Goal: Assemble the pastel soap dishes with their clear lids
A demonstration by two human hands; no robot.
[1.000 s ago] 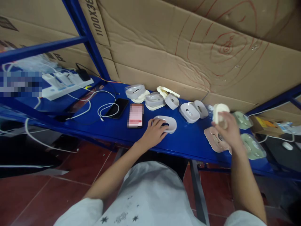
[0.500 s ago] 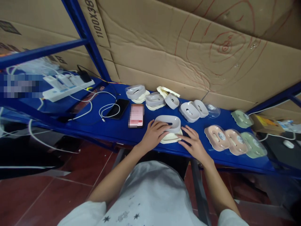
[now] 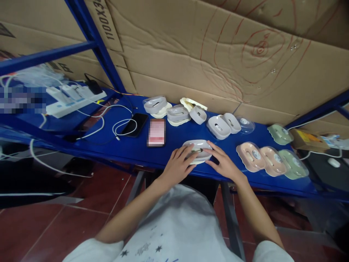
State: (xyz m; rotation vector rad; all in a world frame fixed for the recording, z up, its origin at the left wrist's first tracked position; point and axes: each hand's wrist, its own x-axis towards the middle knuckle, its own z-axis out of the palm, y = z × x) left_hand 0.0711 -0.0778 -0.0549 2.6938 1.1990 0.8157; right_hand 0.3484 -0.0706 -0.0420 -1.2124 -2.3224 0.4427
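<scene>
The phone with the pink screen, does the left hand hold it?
No, the phone lies apart while the left hand rests on the gray dish.

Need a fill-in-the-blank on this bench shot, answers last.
The left hand and right hand are at an oval plastic dish coloured ____.
The pink plastic dishes with clear covers number ____.
The nearer green plastic dish lies to the ____ of the pink ones.
A white cable loops over a rectangular phone coloured ____.

Missing words: gray; two; right; black.

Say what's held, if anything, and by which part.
The gray dish: left hand over its left side, right hand at its right end. Gripped or merely steadied, can't tell.
</scene>
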